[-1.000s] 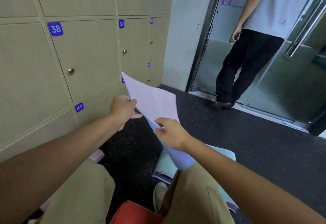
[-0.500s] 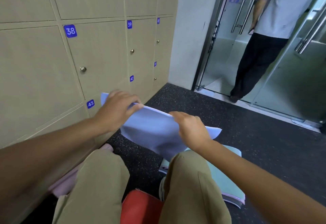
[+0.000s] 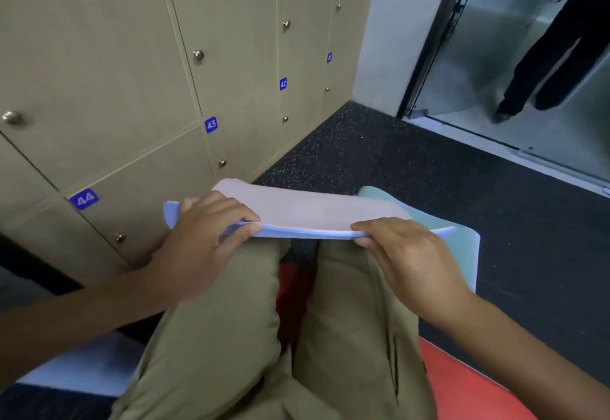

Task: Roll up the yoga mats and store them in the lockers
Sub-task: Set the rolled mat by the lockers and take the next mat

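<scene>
Person seated facing the lockers [image 3: 99,66], which fill the upper left of the frame; doors numbered 38 to 44, all visible doors closed.

Blue mat [image 3: 307,214] held across the knees at frame centre. Long axis runs left to right, roughly level, slight upward bow in the middle. Pale lilac face up, blue edge toward the person.

Left hand [image 3: 204,238]: fingers curled over the top of the mat near its left end, thumb under, gripping. Right hand [image 3: 406,254]: pinches the near edge toward the right end, fingers on top. Hands well apart, one to each end, both at about the same depth, so neither is nearer.

Teal mat [image 3: 462,238] lies on the dark floor [image 3: 429,172] behind and right of the blue one, partly hidden by it. Red mat [image 3: 462,383] at lower right, under the legs.

Judgement: the mat appears folded or only loosely gathered, not yet a tight roll. Rolling would go away from the body, across the short axis. Nearest locker doors, 43 and 44, lie left of the left hand; that hand would have to let go to open one.

Second person's legs [image 3: 554,56] at a glass doorway, upper right.
</scene>
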Available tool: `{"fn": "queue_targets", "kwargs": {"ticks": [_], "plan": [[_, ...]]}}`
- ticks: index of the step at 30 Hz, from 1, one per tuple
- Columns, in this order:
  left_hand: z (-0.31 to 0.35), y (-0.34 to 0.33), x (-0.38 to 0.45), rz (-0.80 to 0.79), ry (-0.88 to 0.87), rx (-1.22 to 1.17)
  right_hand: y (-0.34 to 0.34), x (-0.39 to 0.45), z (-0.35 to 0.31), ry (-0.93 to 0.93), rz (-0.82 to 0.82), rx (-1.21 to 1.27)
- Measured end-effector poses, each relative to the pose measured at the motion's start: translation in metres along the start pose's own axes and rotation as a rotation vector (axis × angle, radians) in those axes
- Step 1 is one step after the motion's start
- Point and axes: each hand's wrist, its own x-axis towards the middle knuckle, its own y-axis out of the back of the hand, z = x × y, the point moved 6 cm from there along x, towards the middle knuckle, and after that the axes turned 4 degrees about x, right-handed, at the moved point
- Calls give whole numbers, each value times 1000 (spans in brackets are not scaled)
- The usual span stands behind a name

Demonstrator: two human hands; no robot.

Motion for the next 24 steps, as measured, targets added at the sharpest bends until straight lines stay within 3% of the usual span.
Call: {"fn": "queue_targets", "kwargs": {"ticks": [12, 17, 24], "plan": [[25, 38, -112, -138, 177, -75, 8, -81, -52, -80, 60, 283], [41, 46, -138, -181, 186, -115, 17, -106, -68, -104, 79, 345], [35, 30, -150, -219, 355, -171, 15, -112, -64, -104, 30, 324]]}}
